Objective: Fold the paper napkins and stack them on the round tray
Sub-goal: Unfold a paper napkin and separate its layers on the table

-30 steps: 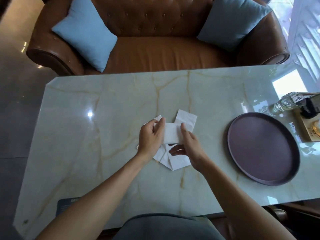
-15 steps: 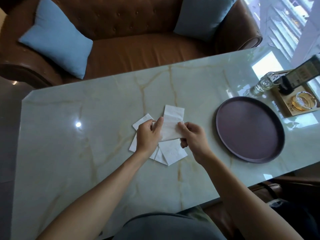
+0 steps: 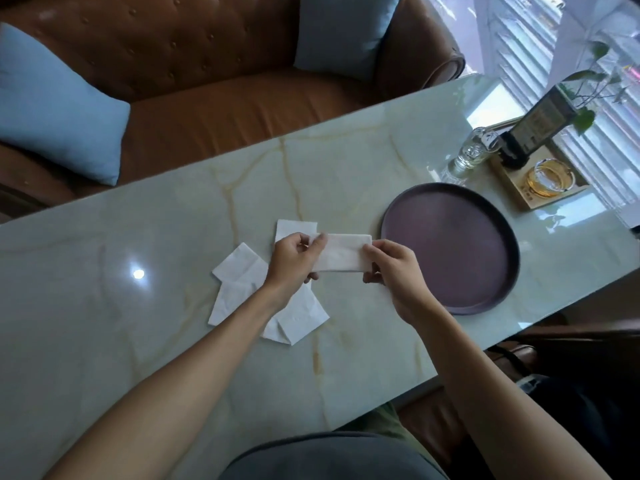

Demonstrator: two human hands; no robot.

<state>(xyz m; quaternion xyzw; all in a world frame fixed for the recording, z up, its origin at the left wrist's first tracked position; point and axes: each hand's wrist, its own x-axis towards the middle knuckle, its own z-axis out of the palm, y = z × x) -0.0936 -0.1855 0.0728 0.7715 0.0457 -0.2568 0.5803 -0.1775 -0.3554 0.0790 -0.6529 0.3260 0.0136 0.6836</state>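
Observation:
A white paper napkin (image 3: 341,252), folded into a long strip, hangs just above the marble table between my two hands. My left hand (image 3: 294,259) pinches its left end and my right hand (image 3: 394,268) pinches its right end. Several loose white napkins (image 3: 242,275) lie scattered on the table under and left of my left forearm, one peeking out behind my left hand. The round dark purple tray (image 3: 450,247) rests on the table just right of my right hand, with nothing on it.
A glass bottle (image 3: 472,152) and a wooden stand (image 3: 533,181) with a dark card holder and a gold-rimmed glass dish stand behind the tray at the right. A brown leather sofa (image 3: 225,98) with blue cushions lies beyond the table's far edge.
The held napkin has been drawn out sideways into a long strip and shifted right toward the tray. The camera has also turned right, bringing the tray closer to centre.

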